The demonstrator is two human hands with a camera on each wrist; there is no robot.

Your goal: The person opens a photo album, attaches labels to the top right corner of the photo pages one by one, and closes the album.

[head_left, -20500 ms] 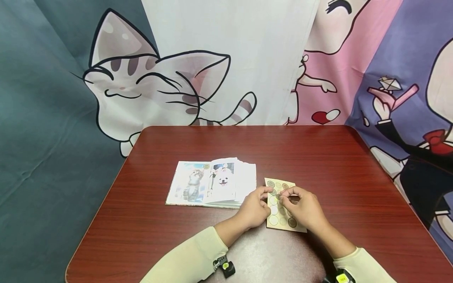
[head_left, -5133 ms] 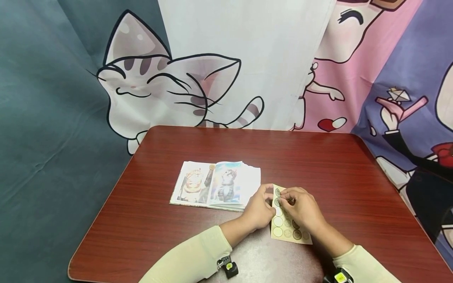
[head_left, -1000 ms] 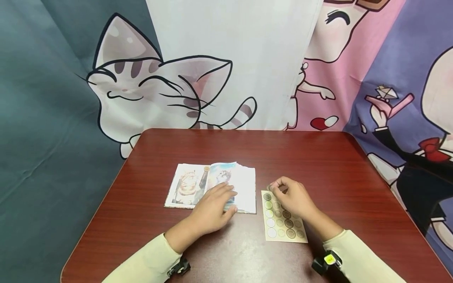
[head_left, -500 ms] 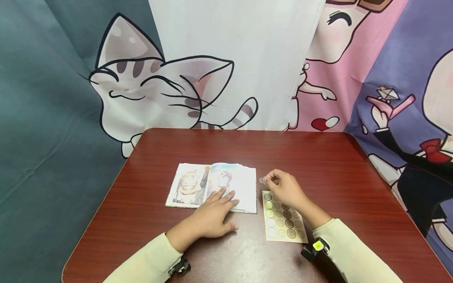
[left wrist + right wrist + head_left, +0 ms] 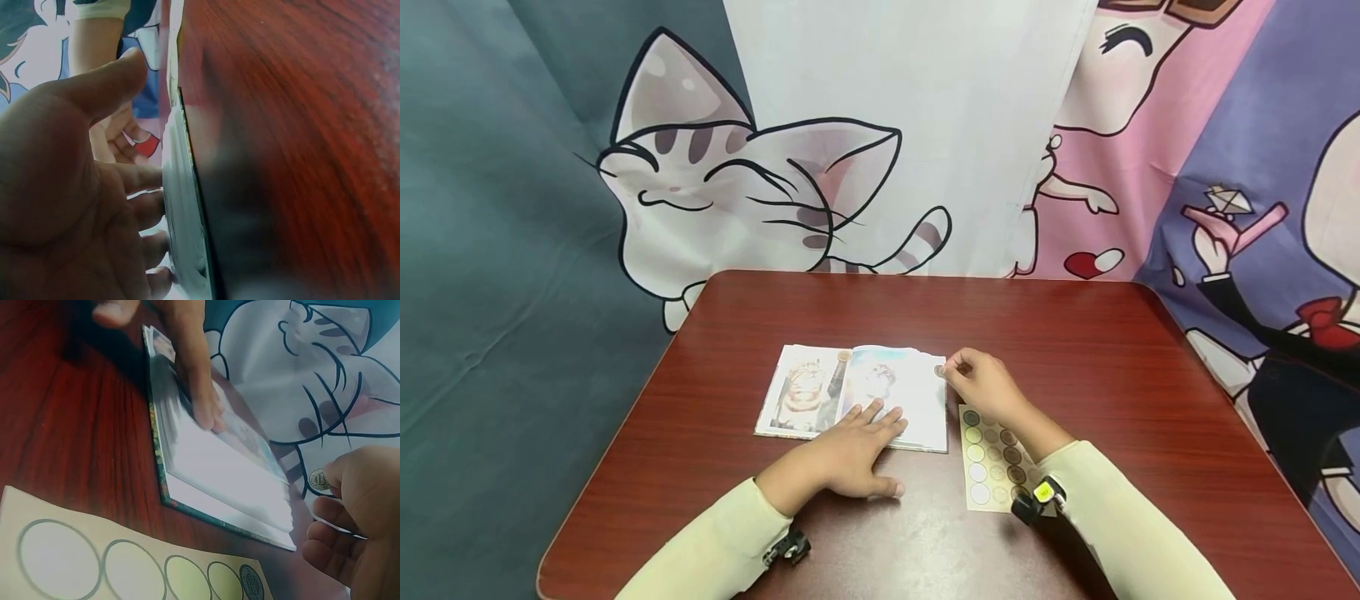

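A photo album [image 5: 917, 408] lies spread on the table, with a cat picture on each facing page. A round gold sticker [image 5: 844, 356] is on the left page's upper right corner. My left hand [image 5: 850, 458] rests on the lower part of the right page, its fingers spread. My right hand [image 5: 985, 387] pinches another round sticker [image 5: 319, 480] between thumb and forefinger, beside the album's upper right corner. Beneath my right forearm lies the sticker sheet [image 5: 986, 467], partly covered by the sleeve; several of its circles look blank, others printed.
The reddish-brown table [image 5: 700, 500] extends all around the album. A curtain with cartoon figures [image 5: 1000, 125] hangs behind its far edge. Each wrist carries a small camera, the right one [image 5: 1037, 500] above the sticker sheet.
Twenty seconds ago the album showed another spread, and both hands were at the sheet. Lately my left hand went to the right page; my right carried a sticker leftward towards the album.
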